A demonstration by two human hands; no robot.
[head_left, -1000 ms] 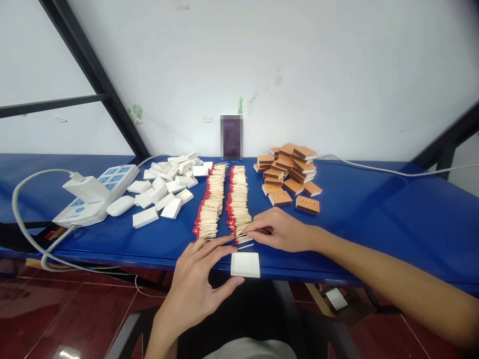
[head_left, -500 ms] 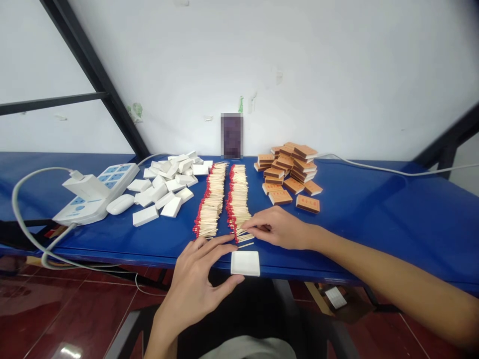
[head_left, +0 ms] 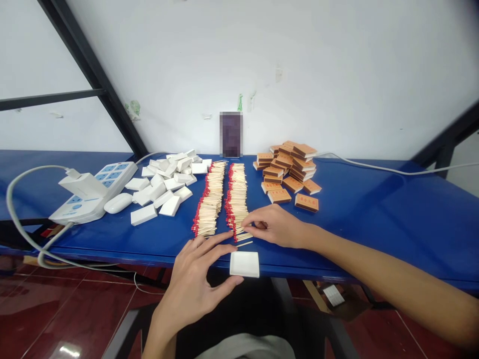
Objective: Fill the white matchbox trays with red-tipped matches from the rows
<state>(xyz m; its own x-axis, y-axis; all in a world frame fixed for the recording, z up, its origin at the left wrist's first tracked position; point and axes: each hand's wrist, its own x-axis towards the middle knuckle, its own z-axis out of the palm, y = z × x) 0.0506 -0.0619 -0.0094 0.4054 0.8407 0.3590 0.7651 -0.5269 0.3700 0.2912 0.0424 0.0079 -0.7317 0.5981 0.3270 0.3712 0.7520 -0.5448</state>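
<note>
- On my feed I have a glossy blue table (head_left: 374, 214).
- Left: a power strip (head_left: 114, 170), a rounded white object (head_left: 118, 203), heaped white boxes (head_left: 144, 215).
- Midway I see two rows of red-tipped matches (head_left: 236, 192), plus a loose match (head_left: 244, 244).
- Right: piled orange matchboxes (head_left: 284, 160).

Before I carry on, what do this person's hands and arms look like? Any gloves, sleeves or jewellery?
The left hand and right hand are both bare, with slender fingers and no gloves. No rings, watches or bracelets show. The right forearm has no sleeve in view; nor does the visible part of the left forearm.
</note>
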